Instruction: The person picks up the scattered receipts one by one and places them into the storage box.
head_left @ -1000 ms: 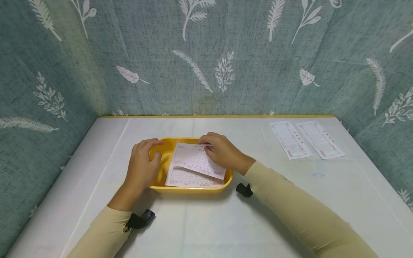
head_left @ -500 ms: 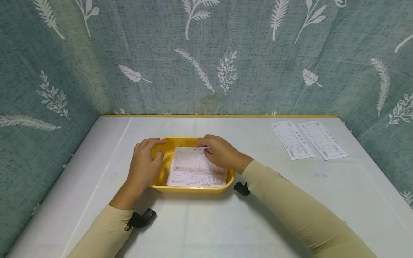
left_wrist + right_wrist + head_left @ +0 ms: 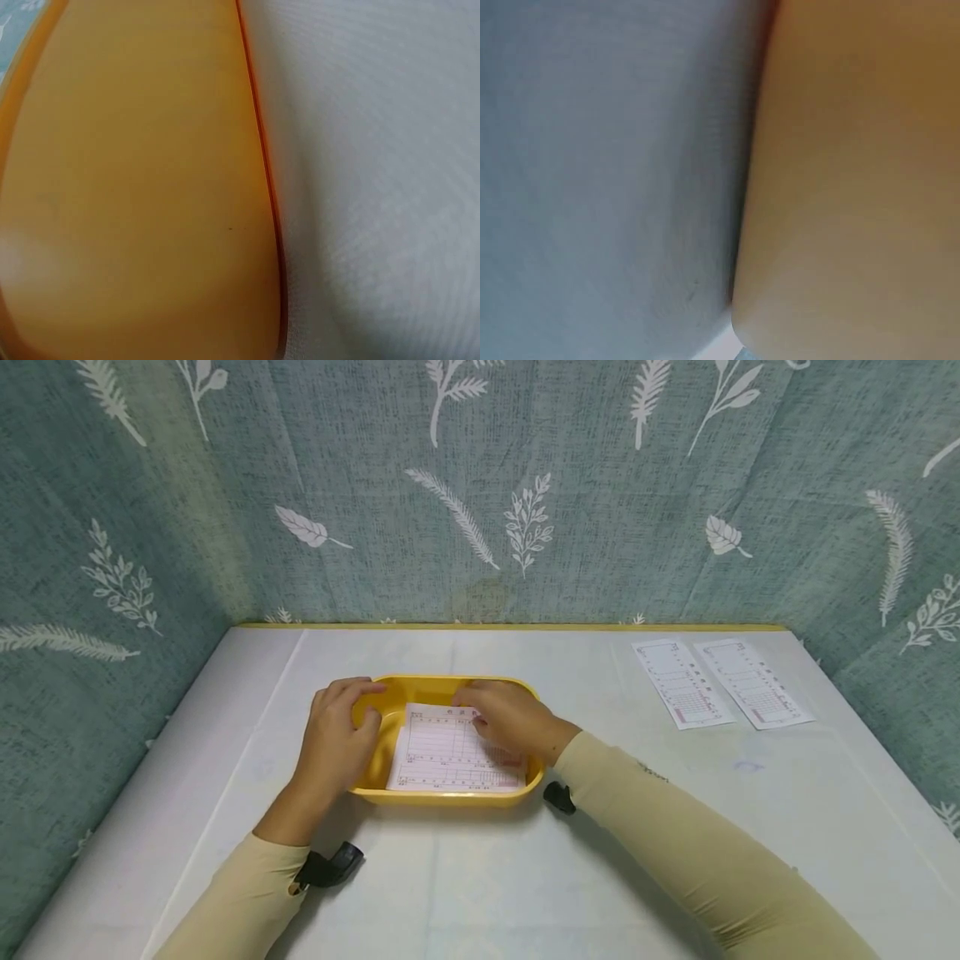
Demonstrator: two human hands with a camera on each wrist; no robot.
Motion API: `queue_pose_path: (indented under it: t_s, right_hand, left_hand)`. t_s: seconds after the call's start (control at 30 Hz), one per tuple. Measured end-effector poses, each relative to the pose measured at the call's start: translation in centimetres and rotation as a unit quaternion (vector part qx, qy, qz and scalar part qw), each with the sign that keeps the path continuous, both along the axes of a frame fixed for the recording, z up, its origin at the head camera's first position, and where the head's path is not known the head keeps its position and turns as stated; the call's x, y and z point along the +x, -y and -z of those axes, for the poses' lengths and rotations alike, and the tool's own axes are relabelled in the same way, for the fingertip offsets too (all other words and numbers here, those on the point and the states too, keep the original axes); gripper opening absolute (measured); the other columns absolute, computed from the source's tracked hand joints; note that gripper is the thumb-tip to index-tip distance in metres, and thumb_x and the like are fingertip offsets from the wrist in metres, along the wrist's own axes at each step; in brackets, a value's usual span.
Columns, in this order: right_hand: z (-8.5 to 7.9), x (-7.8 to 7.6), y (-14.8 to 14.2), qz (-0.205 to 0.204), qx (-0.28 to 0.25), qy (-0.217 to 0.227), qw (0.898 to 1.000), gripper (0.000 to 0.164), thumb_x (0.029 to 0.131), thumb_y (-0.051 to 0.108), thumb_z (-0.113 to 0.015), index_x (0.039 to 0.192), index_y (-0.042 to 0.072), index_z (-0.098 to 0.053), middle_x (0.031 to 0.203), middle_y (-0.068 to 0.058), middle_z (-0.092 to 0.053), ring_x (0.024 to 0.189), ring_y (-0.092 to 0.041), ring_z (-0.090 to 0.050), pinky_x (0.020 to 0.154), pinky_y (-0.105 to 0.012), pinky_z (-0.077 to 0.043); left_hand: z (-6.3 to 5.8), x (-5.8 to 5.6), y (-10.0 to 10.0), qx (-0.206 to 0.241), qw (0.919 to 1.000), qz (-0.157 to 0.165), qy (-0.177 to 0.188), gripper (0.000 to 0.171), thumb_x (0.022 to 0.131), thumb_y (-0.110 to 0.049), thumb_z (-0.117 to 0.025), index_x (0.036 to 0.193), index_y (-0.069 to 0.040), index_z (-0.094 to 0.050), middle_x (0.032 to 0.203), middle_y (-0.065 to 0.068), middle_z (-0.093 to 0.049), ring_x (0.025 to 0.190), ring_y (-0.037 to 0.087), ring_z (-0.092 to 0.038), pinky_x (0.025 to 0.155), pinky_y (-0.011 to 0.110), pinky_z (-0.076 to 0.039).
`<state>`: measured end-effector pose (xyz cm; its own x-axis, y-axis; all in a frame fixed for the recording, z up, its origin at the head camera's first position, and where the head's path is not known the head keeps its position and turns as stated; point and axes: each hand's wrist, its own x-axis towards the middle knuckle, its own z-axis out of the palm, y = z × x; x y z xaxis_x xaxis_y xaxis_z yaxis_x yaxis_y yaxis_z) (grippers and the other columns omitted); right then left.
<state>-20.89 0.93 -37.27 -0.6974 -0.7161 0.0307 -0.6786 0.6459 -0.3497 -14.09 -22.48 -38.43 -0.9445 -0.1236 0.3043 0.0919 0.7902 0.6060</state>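
Settling the paper slips (image 3: 438,747) inside the yellow tray (image 3: 442,798) probably wants light pressure, the left hand (image 3: 337,727) spread, thumb apart, at the tray's left end, the right hand (image 3: 513,718) over them, its grip unclear.

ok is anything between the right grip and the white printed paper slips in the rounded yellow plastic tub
Nothing visible: the right grip is past the tub's rim, over the right side of the slips.
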Motion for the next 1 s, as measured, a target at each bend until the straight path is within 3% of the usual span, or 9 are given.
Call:
queue_pose_path:
  t_s: [0.5, 0.83, 1.0]
  right_hand:
    - [0.58, 0.29, 0.28, 0.001, 0.084, -0.049, 0.995, 0.049, 0.093, 0.021, -0.07, 0.141, 0.018, -0.057, 0.138, -0.002, -0.062, 0.126, -0.018, -0.059, 0.109, -0.032, -0.047]
    - [0.38, 0.37, 0.42, 0.008, 0.111, -0.05, 0.993, 0.034, 0.095, 0.026, -0.067, 0.128, 0.02, -0.066, 0.124, -0.002, -0.065, 0.111, -0.016, -0.063, 0.1, -0.029, -0.052]
    - [0.31, 0.47, 0.33, 0.006, 0.103, -0.047, 0.994, 0.031, 0.095, 0.026, -0.067, 0.125, 0.019, -0.068, 0.123, -0.002, -0.066, 0.113, -0.016, -0.063, 0.099, -0.029, -0.053]
  left_hand:
    - [0.1, -0.08, 0.05, 0.004, 1.0, -0.002, 0.0, 0.032, 0.095, -0.011, -0.052, 0.122, -0.006, -0.068, 0.139, 0.015, -0.056, 0.127, 0.037, -0.045, 0.11, 0.055, -0.038]
    - [-0.05, -0.05, 0.13, 0.004, 1.0, -0.002, 0.002, 0.032, 0.096, -0.011, -0.052, 0.123, -0.006, -0.068, 0.139, 0.015, -0.056, 0.128, 0.037, -0.045, 0.109, 0.056, -0.037]
    - [0.09, -0.07, 0.19, 0.008, 1.0, 0.001, 0.003, 0.032, 0.096, -0.011, -0.052, 0.123, -0.006, -0.068, 0.139, 0.014, -0.056, 0.127, 0.036, -0.045, 0.109, 0.054, -0.038]
